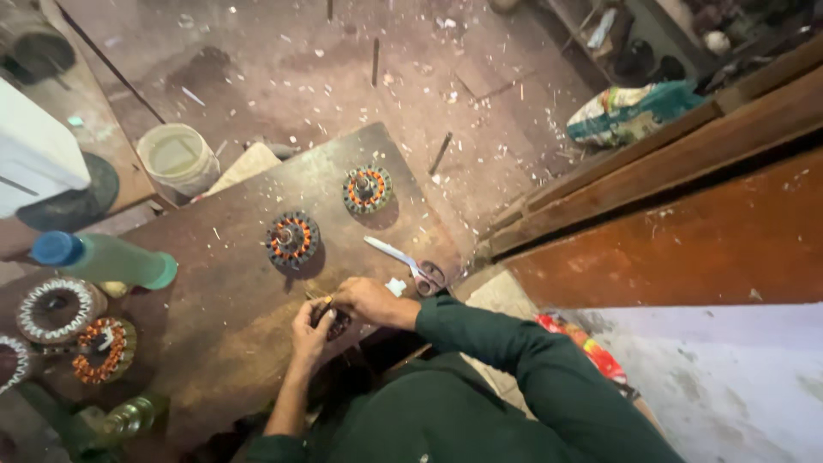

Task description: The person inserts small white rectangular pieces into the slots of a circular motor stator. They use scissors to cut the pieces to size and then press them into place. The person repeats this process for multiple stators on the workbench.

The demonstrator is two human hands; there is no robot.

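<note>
At the worktop's [214, 326] six o'clock edge both hands close on a small wound stator [336, 322], mostly hidden. The left hand [310, 330] cups it from below; the right hand [367, 300] pinches its top. It looks dense and stiff, its fine copper windings fragile, so the outer rim seems the safest hold. Scissors [411, 266] lie at the hands' two o'clock, two more stators [292, 239] at twelve

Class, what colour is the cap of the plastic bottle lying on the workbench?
Blue, on a pale green bottle; the head view shows it.
</note>
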